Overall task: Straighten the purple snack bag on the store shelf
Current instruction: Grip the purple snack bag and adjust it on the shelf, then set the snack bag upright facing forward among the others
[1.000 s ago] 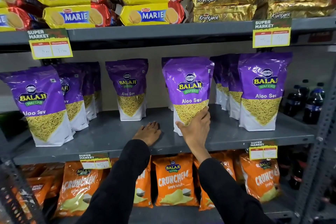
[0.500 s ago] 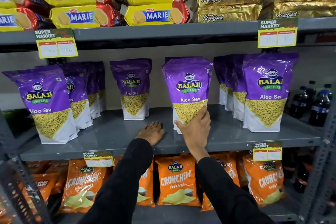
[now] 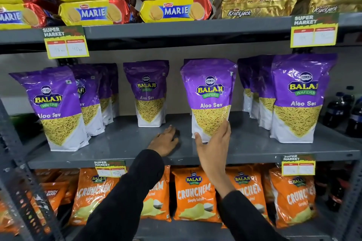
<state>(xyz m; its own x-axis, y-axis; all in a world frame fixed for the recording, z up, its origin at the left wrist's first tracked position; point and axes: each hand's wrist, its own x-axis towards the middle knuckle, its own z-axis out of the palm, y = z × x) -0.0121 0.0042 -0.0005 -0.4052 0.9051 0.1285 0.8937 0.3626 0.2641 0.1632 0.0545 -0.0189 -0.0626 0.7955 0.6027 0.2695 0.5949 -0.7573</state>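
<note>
On the grey metal middle shelf [image 3: 121, 144], the right hand [image 3: 213, 148] cups the lower front of the upright purple Balaji Aloo Sev snack bag [image 3: 209, 98].

Its thumb rests at the bag's lower left corner and the fingertips reach up the right edge, spread wide rather than closed around it. The left hand [image 3: 164, 143] lies flat, palm down, on the bare shelf just left of the bag, holding nothing. More purple bags stand on both sides; orange Crunchem chip bags [image 3: 194, 195] fill the shelf below.

Hidden / unreadable bits
Right hand [image 3: 213, 143] covers purple snack bag [image 3: 209, 92] lower corner; price tags [image 3: 66, 49] blurred; dark bottles [image 3: 337, 109] cut off at right edge
</note>
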